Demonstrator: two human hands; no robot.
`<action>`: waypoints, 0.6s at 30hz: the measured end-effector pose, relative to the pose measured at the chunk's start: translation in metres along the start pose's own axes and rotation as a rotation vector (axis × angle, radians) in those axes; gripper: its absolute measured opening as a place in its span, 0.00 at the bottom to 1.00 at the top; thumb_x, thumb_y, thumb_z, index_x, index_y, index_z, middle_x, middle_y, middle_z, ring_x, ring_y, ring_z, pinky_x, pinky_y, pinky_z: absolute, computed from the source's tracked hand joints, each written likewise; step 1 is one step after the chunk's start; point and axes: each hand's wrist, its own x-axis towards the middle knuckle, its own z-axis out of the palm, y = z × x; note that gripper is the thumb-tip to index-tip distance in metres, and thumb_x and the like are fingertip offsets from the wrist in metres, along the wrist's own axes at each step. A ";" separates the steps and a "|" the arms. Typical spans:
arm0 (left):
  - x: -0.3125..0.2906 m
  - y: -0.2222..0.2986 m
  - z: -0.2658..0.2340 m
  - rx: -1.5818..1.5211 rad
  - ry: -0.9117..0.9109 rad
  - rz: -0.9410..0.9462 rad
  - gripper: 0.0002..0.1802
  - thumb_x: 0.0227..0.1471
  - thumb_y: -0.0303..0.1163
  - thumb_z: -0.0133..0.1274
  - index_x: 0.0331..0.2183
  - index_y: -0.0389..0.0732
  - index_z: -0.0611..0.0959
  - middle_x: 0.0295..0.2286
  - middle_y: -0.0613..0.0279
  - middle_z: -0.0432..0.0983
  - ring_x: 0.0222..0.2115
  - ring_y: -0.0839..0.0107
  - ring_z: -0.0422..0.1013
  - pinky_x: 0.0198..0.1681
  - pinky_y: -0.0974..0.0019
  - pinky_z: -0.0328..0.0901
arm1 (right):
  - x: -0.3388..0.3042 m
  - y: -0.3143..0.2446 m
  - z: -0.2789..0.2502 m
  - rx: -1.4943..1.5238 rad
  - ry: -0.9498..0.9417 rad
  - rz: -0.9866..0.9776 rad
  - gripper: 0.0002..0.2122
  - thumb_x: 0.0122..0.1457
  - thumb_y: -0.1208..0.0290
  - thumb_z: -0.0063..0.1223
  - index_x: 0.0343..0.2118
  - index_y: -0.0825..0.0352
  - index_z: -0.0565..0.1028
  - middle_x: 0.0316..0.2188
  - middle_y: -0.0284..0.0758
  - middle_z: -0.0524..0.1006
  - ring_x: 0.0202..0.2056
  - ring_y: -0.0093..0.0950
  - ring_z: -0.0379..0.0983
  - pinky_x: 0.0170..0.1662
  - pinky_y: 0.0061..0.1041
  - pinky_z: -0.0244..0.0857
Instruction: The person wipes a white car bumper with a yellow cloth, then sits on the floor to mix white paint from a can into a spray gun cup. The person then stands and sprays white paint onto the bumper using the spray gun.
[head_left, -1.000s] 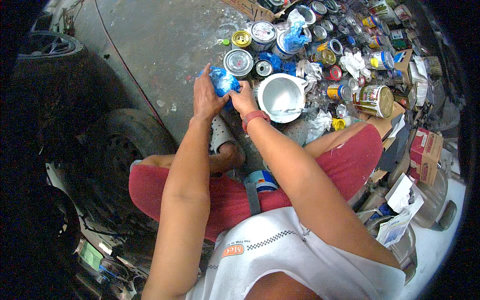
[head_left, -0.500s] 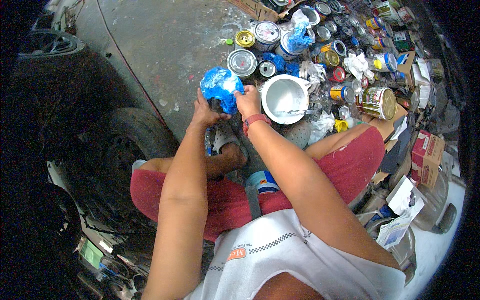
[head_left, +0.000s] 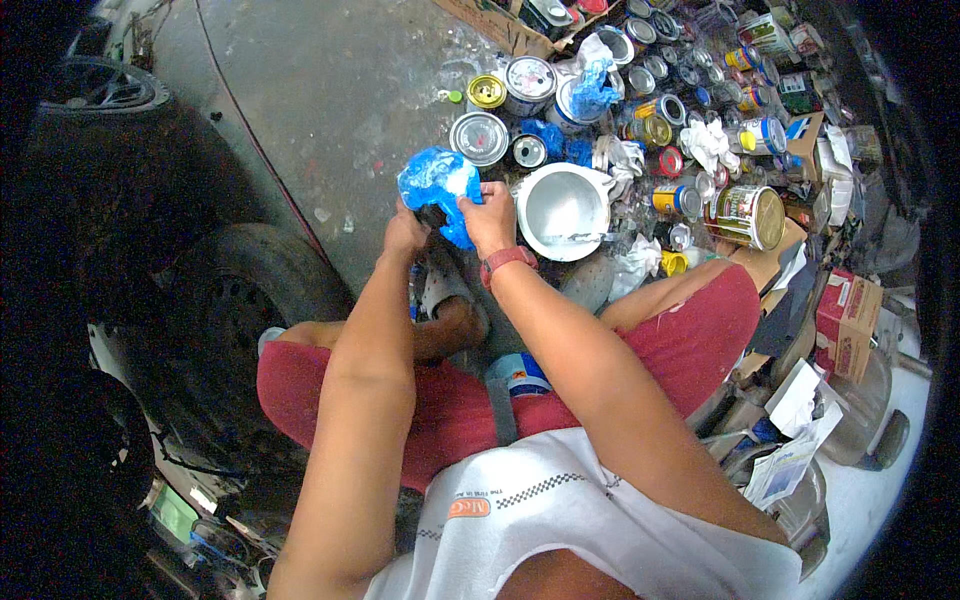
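Crumpled, shiny blue plastic film [head_left: 440, 175] is bunched over a rounded thing between my two hands. At its lower edge a dark part [head_left: 431, 215] shows, too shaded to name. My left hand [head_left: 404, 232] is closed around the lower left side, most of its fingers hidden beneath. My right hand [head_left: 489, 218], with a red band at the wrist, pinches the film's right edge between thumb and fingers. Just right of that hand stands a white bucket [head_left: 528, 225] with a pale, wet-looking inside. A closed round can [head_left: 479, 138] stands just beyond the film.
Several paint cans [head_left: 668, 110] crowd the floor at the right, with crumpled white paper [head_left: 708, 146] among them. At the far edge sits a cardboard box [head_left: 497, 27] holding cans. To my left is a car tyre [head_left: 290, 265]; a thin hose [head_left: 258, 150] crosses the concrete floor.
The film hangs looser and its top looks flatter. My left fingers have drawn in underneath, and my right hand has shifted slightly along the film's edge. The whole view has tilted a little.
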 end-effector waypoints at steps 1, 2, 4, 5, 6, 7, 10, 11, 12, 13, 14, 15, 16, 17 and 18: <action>-0.001 0.001 0.000 0.003 0.012 -0.013 0.51 0.55 0.42 0.65 0.70 0.38 0.56 0.50 0.31 0.81 0.53 0.34 0.78 0.57 0.41 0.71 | -0.002 -0.006 0.000 -0.004 0.004 -0.046 0.18 0.57 0.77 0.72 0.48 0.73 0.77 0.40 0.40 0.85 0.39 0.27 0.82 0.44 0.29 0.76; -0.003 0.003 -0.001 0.006 0.022 -0.027 0.48 0.56 0.41 0.64 0.70 0.41 0.59 0.50 0.33 0.82 0.53 0.34 0.77 0.57 0.40 0.71 | -0.003 -0.012 0.000 -0.009 0.008 -0.089 0.18 0.57 0.77 0.72 0.48 0.73 0.77 0.39 0.40 0.85 0.39 0.27 0.82 0.43 0.29 0.77; -0.006 0.009 -0.003 0.025 0.016 -0.046 0.46 0.56 0.40 0.63 0.70 0.42 0.60 0.51 0.34 0.82 0.53 0.33 0.77 0.57 0.39 0.71 | 0.003 -0.029 0.000 0.049 -0.047 -0.146 0.16 0.57 0.77 0.71 0.47 0.73 0.78 0.38 0.39 0.85 0.37 0.26 0.82 0.42 0.28 0.77; -0.008 0.013 -0.005 0.042 -0.001 -0.051 0.48 0.56 0.40 0.63 0.70 0.41 0.58 0.51 0.34 0.82 0.53 0.33 0.77 0.57 0.40 0.71 | 0.007 -0.039 -0.001 0.062 -0.068 -0.115 0.16 0.57 0.78 0.71 0.46 0.72 0.78 0.37 0.38 0.85 0.36 0.26 0.83 0.41 0.28 0.77; -0.009 0.017 -0.008 0.060 -0.016 -0.055 0.49 0.56 0.40 0.63 0.71 0.40 0.57 0.50 0.33 0.82 0.52 0.33 0.77 0.57 0.40 0.71 | 0.011 -0.050 -0.004 0.089 -0.110 -0.145 0.14 0.57 0.79 0.71 0.44 0.72 0.79 0.35 0.37 0.86 0.34 0.25 0.83 0.38 0.26 0.77; -0.013 0.021 -0.011 0.053 -0.016 -0.050 0.50 0.56 0.39 0.62 0.71 0.36 0.56 0.50 0.32 0.82 0.52 0.34 0.78 0.57 0.41 0.72 | 0.016 -0.064 -0.008 0.104 -0.142 -0.204 0.13 0.57 0.80 0.70 0.44 0.71 0.79 0.35 0.37 0.86 0.33 0.24 0.83 0.38 0.25 0.77; -0.021 0.030 -0.018 0.053 -0.011 -0.029 0.52 0.56 0.37 0.62 0.71 0.29 0.52 0.49 0.29 0.81 0.51 0.36 0.79 0.57 0.43 0.72 | 0.021 -0.109 -0.036 0.144 -0.244 -0.258 0.13 0.58 0.80 0.71 0.44 0.72 0.80 0.36 0.38 0.87 0.33 0.23 0.83 0.38 0.24 0.78; -0.023 0.033 -0.020 0.068 -0.009 -0.020 0.51 0.57 0.36 0.61 0.71 0.29 0.53 0.49 0.29 0.81 0.52 0.36 0.78 0.58 0.43 0.71 | 0.018 -0.124 -0.048 0.175 -0.293 -0.282 0.13 0.58 0.79 0.71 0.45 0.72 0.80 0.36 0.38 0.87 0.33 0.23 0.83 0.37 0.24 0.78; -0.025 0.035 -0.021 0.085 -0.010 -0.010 0.51 0.57 0.36 0.60 0.71 0.29 0.53 0.49 0.28 0.81 0.52 0.36 0.78 0.59 0.43 0.71 | 0.015 -0.139 -0.063 0.204 -0.333 -0.272 0.14 0.58 0.79 0.71 0.45 0.72 0.80 0.36 0.38 0.87 0.33 0.22 0.83 0.37 0.23 0.78; -0.026 0.036 -0.022 0.066 -0.011 -0.004 0.50 0.58 0.36 0.60 0.71 0.29 0.53 0.50 0.28 0.80 0.53 0.36 0.78 0.59 0.43 0.71 | 0.011 -0.153 -0.078 0.280 -0.400 -0.267 0.14 0.58 0.79 0.72 0.45 0.73 0.80 0.37 0.38 0.87 0.33 0.22 0.83 0.37 0.22 0.77; -0.028 0.036 -0.023 0.048 -0.016 0.001 0.50 0.58 0.36 0.59 0.71 0.29 0.53 0.50 0.28 0.80 0.53 0.36 0.77 0.60 0.44 0.70 | 0.010 -0.167 -0.091 0.123 -0.369 -0.317 0.14 0.58 0.78 0.72 0.45 0.72 0.80 0.37 0.37 0.87 0.34 0.21 0.83 0.37 0.21 0.77; -0.029 0.036 -0.024 0.031 -0.019 0.006 0.49 0.58 0.35 0.59 0.71 0.29 0.53 0.51 0.27 0.80 0.54 0.36 0.77 0.60 0.44 0.70 | 0.007 -0.176 -0.108 0.098 -0.432 -0.358 0.14 0.58 0.77 0.72 0.45 0.71 0.80 0.37 0.36 0.86 0.34 0.20 0.83 0.38 0.21 0.76; -0.031 0.035 -0.025 0.049 -0.004 0.013 0.49 0.59 0.36 0.59 0.71 0.29 0.53 0.51 0.27 0.79 0.55 0.36 0.76 0.60 0.44 0.70 | 0.008 -0.184 -0.127 0.068 -0.479 -0.376 0.14 0.58 0.77 0.72 0.45 0.70 0.80 0.37 0.34 0.86 0.34 0.19 0.82 0.38 0.20 0.76; -0.032 0.033 -0.027 0.068 0.009 0.020 0.49 0.60 0.36 0.59 0.71 0.29 0.53 0.52 0.27 0.79 0.55 0.36 0.76 0.61 0.44 0.69 | 0.008 -0.189 -0.148 0.014 -0.524 -0.412 0.14 0.58 0.75 0.73 0.44 0.68 0.80 0.36 0.33 0.85 0.34 0.18 0.82 0.38 0.20 0.76; -0.033 0.033 -0.028 0.087 0.020 0.029 0.48 0.60 0.37 0.59 0.71 0.29 0.53 0.53 0.27 0.78 0.56 0.36 0.76 0.61 0.44 0.69 | 0.013 -0.191 -0.162 0.008 -0.561 -0.418 0.14 0.58 0.73 0.73 0.45 0.67 0.80 0.34 0.30 0.84 0.33 0.17 0.80 0.37 0.19 0.74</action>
